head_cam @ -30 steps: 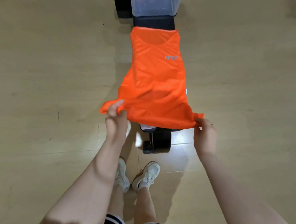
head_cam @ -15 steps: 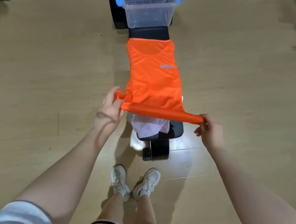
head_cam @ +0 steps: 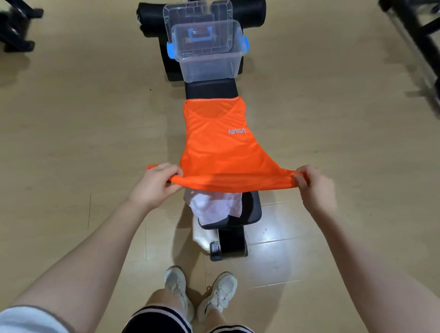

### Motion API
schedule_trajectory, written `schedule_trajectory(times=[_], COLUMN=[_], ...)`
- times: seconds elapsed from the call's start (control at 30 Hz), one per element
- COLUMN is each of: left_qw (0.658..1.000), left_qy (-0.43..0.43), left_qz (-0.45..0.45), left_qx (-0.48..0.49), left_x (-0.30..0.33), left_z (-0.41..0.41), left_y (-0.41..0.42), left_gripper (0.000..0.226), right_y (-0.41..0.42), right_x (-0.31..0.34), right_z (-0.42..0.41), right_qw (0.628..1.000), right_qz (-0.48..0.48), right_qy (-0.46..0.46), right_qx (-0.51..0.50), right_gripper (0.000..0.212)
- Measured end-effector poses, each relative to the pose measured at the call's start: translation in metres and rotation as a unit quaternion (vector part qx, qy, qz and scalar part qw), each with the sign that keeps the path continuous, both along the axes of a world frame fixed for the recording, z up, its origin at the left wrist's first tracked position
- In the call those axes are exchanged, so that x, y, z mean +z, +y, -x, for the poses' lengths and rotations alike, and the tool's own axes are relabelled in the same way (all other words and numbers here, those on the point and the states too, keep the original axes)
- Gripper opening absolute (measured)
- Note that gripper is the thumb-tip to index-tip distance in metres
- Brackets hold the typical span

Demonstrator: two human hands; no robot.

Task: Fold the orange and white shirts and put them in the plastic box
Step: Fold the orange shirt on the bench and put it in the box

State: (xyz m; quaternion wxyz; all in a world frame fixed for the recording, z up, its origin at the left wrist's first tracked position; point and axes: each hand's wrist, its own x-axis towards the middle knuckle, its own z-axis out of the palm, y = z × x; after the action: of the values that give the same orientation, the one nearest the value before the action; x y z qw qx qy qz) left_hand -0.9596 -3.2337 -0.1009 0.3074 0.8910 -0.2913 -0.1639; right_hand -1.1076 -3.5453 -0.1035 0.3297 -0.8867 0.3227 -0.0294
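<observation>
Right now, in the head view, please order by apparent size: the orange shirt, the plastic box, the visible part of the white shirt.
1. orange shirt
2. plastic box, though it sits farther from the camera
3. white shirt, mostly hidden under the orange one

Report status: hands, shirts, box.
Both hands, left and right, grip orange shirt hem. White shirt underneath on bench. Plastic box open, path unobstructed.

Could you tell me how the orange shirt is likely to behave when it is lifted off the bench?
Probably floppy: the orange shirt sags between the left hand and right hand. Likely light, since pinches hold it. Its sheen suggests it may slip.
</observation>
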Motion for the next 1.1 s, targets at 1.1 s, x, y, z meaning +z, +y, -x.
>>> schedule_trajectory(times=[1.1], left_qw=[0.964], left_qy=[0.221], left_qz=[-0.065], left_qx=[0.135], left_x=[-0.238], left_z=[-0.349], left_y=[-0.135], left_gripper=[0.024], right_y=[-0.091], right_x=[-0.218], right_z=[-0.386], right_qw=[0.973], right_qz=[-0.093], right_qy=[0.213], right_qx=[-0.008], right_gripper=[0.019])
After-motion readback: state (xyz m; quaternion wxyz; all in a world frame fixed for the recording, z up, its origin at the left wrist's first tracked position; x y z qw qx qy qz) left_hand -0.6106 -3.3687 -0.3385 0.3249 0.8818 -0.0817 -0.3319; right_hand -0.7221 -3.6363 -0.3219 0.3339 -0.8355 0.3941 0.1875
